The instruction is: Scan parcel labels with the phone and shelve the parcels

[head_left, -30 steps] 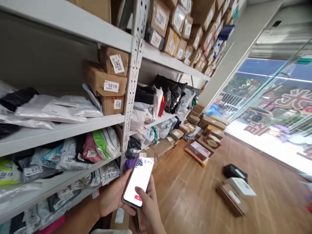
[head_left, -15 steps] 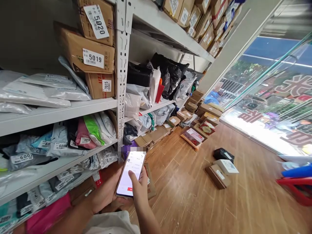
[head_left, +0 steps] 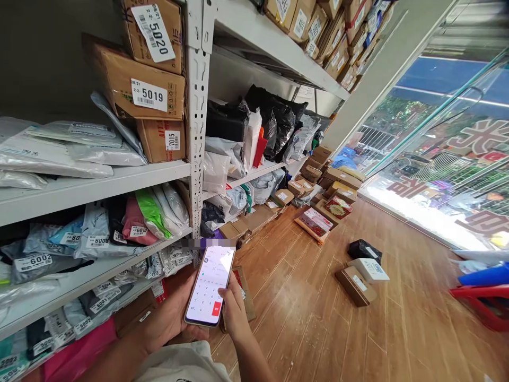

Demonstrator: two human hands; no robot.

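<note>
A smartphone (head_left: 207,289) with a lit screen is held low in front of me, tilted back. A number keypad and a red button show on its lower half. My left hand (head_left: 172,312) is closed around the phone's left side and back. At the right edge, my right hand (head_left: 235,312) grips the phone too, its thumb over the keypad's right side. Its other fingers are mostly hidden behind the phone. A cardboard box (head_left: 245,297) lies on the floor just beyond my right hand.
Metal shelving (head_left: 196,127) on the left holds labelled parcels, among them a carton marked 5019 (head_left: 149,82). Several boxes line the floor by the shelf. A brown box (head_left: 355,286), a white box (head_left: 370,270) and a black parcel (head_left: 363,251) lie to the right, near a red plastic stool (head_left: 483,305).
The phone's screen now shows a number keypad. My right thumb has moved from mid-screen to the right side, lower down. The view has shifted slightly.
</note>
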